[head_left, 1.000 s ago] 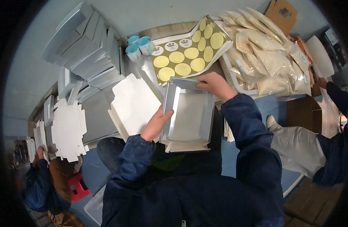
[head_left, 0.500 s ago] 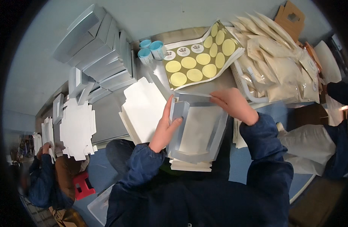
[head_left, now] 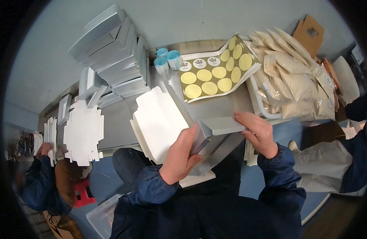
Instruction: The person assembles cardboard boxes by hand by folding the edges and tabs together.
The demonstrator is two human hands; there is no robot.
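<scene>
In front of my body I hold a silver-grey cardboard box (head_left: 228,124) with a see-through panel, tilted up at its far end. My left hand (head_left: 180,155) grips its left far corner, thumb and fingers closed on the wall. At the right end of the far wall, my right hand (head_left: 257,133) pinches the card between thumb and fingers. Just left of the box lies a white cardboard box piece (head_left: 159,117) with raised edges, partly behind my left hand. Under the box, another white card piece (head_left: 197,180) shows near my lap.
Stacked silver boxes (head_left: 115,59) stand at the back left, beside flat white box blanks (head_left: 83,133). Blue sticker rolls (head_left: 161,65) and a yellow round-sticker sheet (head_left: 209,88) lie at the back. A white basket (head_left: 257,99) holds beige pouches. A co-worker's hands (head_left: 44,149) handle card at far left.
The box has tipped so its far wall now stands raised toward me. My left hand has moved nearer and changed its hold; my right hand has shifted down along the far wall.
</scene>
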